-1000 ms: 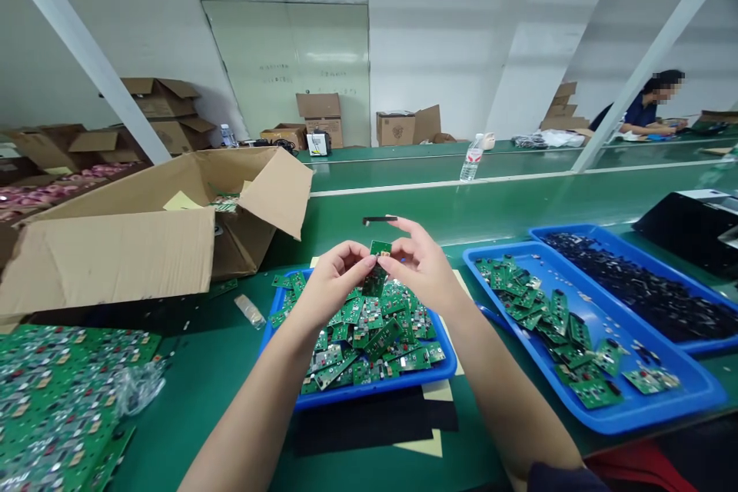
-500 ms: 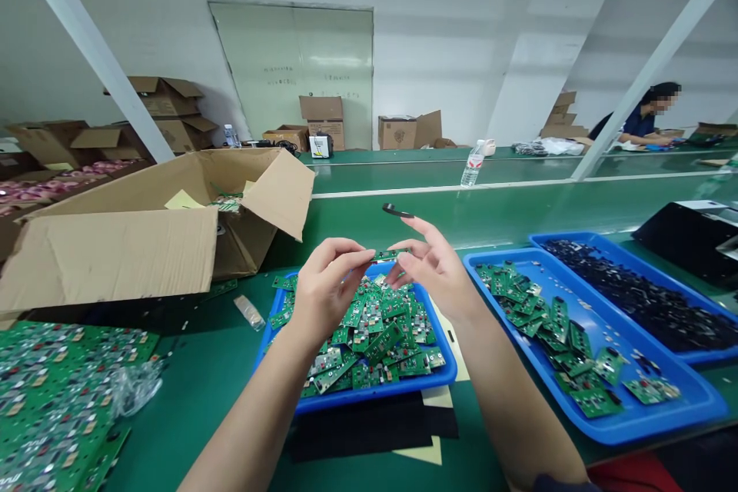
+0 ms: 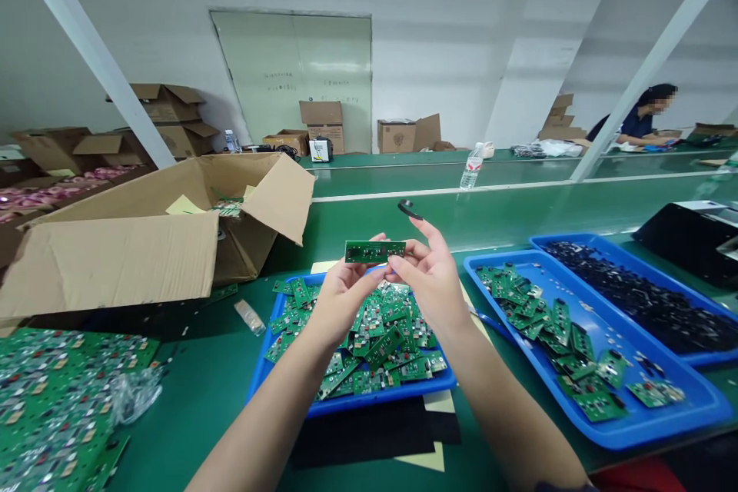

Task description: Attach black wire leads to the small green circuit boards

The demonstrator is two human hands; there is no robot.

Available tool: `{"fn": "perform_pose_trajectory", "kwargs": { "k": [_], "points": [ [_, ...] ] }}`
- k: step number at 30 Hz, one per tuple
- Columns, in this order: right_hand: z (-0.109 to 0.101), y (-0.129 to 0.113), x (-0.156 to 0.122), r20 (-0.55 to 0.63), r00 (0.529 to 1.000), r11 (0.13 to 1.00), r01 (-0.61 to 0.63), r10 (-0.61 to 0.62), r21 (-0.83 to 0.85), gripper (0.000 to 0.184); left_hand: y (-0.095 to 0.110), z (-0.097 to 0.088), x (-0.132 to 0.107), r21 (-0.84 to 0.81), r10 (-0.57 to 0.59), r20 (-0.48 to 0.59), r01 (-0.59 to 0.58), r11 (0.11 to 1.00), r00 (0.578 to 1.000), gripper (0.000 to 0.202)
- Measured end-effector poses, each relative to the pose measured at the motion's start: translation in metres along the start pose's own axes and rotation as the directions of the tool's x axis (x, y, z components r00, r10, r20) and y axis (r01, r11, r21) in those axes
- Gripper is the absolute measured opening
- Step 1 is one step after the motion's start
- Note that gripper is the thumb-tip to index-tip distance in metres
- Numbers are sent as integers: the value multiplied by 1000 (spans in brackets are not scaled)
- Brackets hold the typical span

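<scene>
The right hand (image 3: 427, 284) pinches the right end of 1 green circuit board (image 3: 372, 250), the left hand (image 3: 340, 300) supporting its lower edge, above the far edge of the board-filled tray (image 3: 380, 400); 1 black strip (image 3: 408, 208) sits on the raised right index finger (image 3: 424, 225). The step looks like lining up the board; fitting the strip would call for steady edges. A second tray (image 3: 686, 419) nears the worktop's (image 3: 190, 400) front edge.

Green circuit board and black strip, both at the hands
The narrow board (image 3: 369, 251), dotted with small dark parts, sits lengthwise between left hand (image 3: 340, 292) and right hand (image 3: 431, 277), face toward the viewer; the thin strip (image 3: 410, 210), curled at its far end, rests against the raised right index fingertip.
</scene>
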State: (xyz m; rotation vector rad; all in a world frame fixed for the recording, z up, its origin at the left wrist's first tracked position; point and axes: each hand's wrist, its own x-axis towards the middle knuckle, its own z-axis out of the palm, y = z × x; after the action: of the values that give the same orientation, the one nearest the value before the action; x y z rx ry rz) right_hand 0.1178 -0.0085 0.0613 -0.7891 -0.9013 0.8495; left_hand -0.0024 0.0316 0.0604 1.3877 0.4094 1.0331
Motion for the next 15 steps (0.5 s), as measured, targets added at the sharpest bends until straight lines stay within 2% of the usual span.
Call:
{"fn": "perform_pose_trajectory", "kwargs": {
  "k": [2,4,6,9,12,15],
  "points": [
    [2,2,0,5,1000,999,-31,31,26,63,-1,3,-2,-7,47,13,-47,999,999,36],
    [3,3,-1,49,997,998,-57,56,13,63,0,5,-2,-31,90,-30,-91,995,996,35],
    [2,4,-2,108,993,998,-48,53,-48,64,2,3,-1,-59,144,-143,-154,986,979,32],
    [-4,1,-3,158,987,976,57,-24,-210,55,9,-6,5,-124,185,-317,-234,964,930,22],
    [-11,-5,-3,182,968,893,230,-171,-386,28,19,-17,9,-190,103,-361,-181,965,927,13],
    [-16,-10,-2,316,903,759,419,-291,-499,14,24,-23,9,-107,6,-279,-37,994,960,16]
  ]
}}
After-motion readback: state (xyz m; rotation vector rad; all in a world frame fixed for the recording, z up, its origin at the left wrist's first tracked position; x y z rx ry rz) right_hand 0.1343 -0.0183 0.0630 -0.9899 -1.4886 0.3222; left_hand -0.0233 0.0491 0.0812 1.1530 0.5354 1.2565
